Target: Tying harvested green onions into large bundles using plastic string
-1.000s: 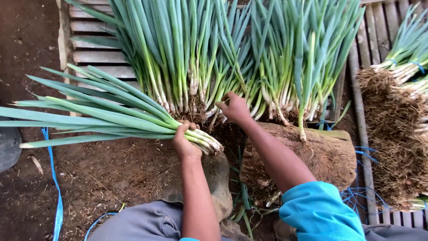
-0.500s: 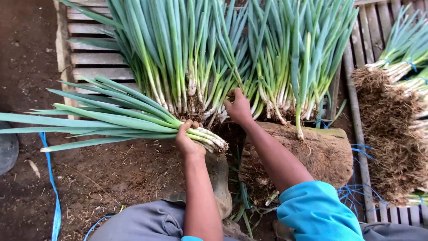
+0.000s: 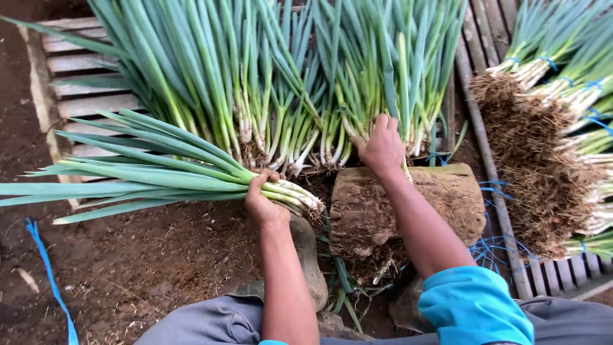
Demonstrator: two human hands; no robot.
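Head view: left hand [image 3: 265, 203] clamped round a bunch of green onions [image 3: 159, 172], leaves fanning out over the dirt floor [image 3: 128, 268], white ends by the stump [image 3: 408, 204]. Right hand [image 3: 382, 145] reaching into the standing onion pile [image 3: 287, 76] on the slatted pallet [image 3: 76, 70], fingers curled on stalks at its near edge. Tied, rooty bundles [image 3: 549, 128] stacked off to the pallet's right edge. Blue strap [image 3: 51, 281] lying on the dirt.

Green leeks [image 3: 159, 172], white stems; blue sleeve [image 3: 476, 306].
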